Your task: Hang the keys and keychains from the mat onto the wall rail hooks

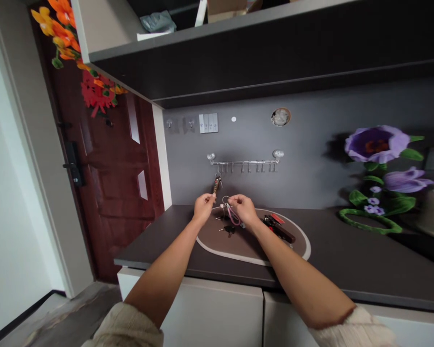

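My right hand (243, 209) pinches a key ring (225, 199) that carries keys and a pink loop strap (234, 216), held just above an oval mat. To its left, my left hand (203, 208) is closed, its fingertips at the lower end of a brown keychain (216, 185). That keychain hangs with small keys from the left part of a clear hook rail (246, 163) on the wall. On the brown mat (217, 243) with a pale rim lie a black key (229, 229) below my hands and a dark key bunch (280, 229) with a red tag at the right.
The mat lies on a dark counter (332, 260) under a low overhanging shelf (260, 62). Purple fabric flowers (378, 144) stand at the right. A dark red door (112, 178) with orange and red flowers (63, 29) is at the left. White cabinet doors (217, 308) are below.
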`<state>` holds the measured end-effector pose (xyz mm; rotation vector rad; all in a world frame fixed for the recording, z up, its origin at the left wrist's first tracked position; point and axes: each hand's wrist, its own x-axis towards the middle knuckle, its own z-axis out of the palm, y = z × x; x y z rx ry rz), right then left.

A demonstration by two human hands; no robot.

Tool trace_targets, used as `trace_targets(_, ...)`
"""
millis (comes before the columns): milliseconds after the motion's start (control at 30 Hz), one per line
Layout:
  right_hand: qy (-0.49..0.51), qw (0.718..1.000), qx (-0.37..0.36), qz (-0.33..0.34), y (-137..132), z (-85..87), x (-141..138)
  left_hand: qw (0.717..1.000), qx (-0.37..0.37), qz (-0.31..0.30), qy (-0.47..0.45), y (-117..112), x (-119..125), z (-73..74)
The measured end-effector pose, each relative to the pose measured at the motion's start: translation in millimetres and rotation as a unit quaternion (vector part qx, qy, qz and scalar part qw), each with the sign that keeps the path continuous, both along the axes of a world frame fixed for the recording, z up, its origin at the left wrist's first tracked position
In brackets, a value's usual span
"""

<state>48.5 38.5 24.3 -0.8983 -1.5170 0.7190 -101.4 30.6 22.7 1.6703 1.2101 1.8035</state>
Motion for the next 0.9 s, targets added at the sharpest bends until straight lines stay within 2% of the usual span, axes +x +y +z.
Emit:
trace_targets(133,0.091,0.995,-0.030,0.028,5,6.9,-1,0.989,0.023,0.069,0.126,1,0,-5.2)
trace_targets(300,0.153,0.987,-0.031,0.036,18,28.2,-5,0.950,0.043,0.160,0.265,0,-1,-8.2)
trace_targets(567,0.097,0.991,0.002,-0.088,54,64.4,-23,0.906,0.065,0.231,0.350,2,-5,-10.8)
trace_targets(733,0.061,0.982,-0.009,-0.177,68,76.2,-34,0.894,0.066,0.244,0.369,3,-7,-10.9)
trace_targets(900,0.032,0.974,-0.023,-0.224,75,83.1,-42,0.890,0.071,0.249,0.376,4,-7,-11.0)
